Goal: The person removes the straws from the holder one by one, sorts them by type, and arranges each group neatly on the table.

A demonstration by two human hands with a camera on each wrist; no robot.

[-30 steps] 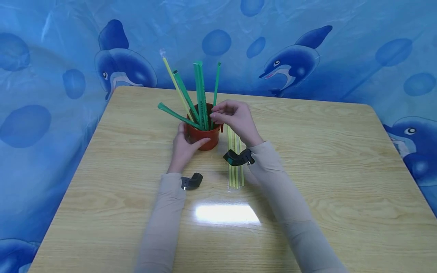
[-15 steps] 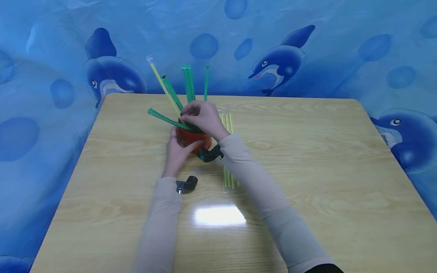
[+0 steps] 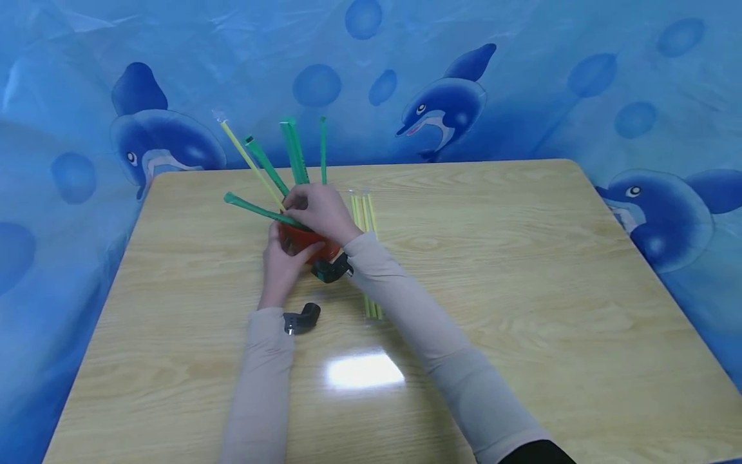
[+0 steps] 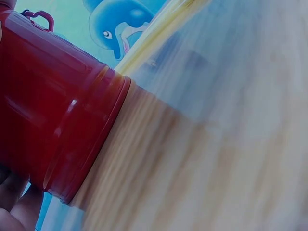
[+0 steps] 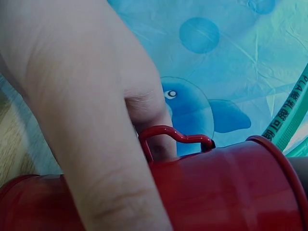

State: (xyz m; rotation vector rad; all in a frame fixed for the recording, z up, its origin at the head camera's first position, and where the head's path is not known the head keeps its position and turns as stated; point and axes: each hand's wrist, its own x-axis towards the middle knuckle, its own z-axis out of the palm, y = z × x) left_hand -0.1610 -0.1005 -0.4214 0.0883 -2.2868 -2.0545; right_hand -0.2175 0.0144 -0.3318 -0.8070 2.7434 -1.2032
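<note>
A small red bucket (image 3: 298, 240) stands on the table, with several green-wrapped straws (image 3: 294, 151) and one yellow straw (image 3: 246, 153) rising from its mouth. My left hand (image 3: 280, 267) holds its left side, thumb across the front. At the mouth, my right hand (image 3: 320, 209) has its fingertips pinched where the yellow straw enters; it covers much of the opening. In the left wrist view the bucket (image 4: 53, 106) lies close, fingertips (image 4: 26, 207) against its side. The right wrist view shows a digit across the bucket (image 5: 216, 178) beside its wire handle (image 5: 168, 131).
Several clear-wrapped yellow straws (image 3: 364, 212) lie on the wooden table (image 3: 493, 277) to the right of the bucket, partly under the right forearm. A blue dolphin-print sheet (image 3: 243, 58) hangs behind the table. Each wrist wears a black camera mount (image 3: 303, 318).
My right hand has moved left from the rightmost green straw to the yellow straw's base. My left hand keeps its hold on the bucket. The head view has shifted right.
</note>
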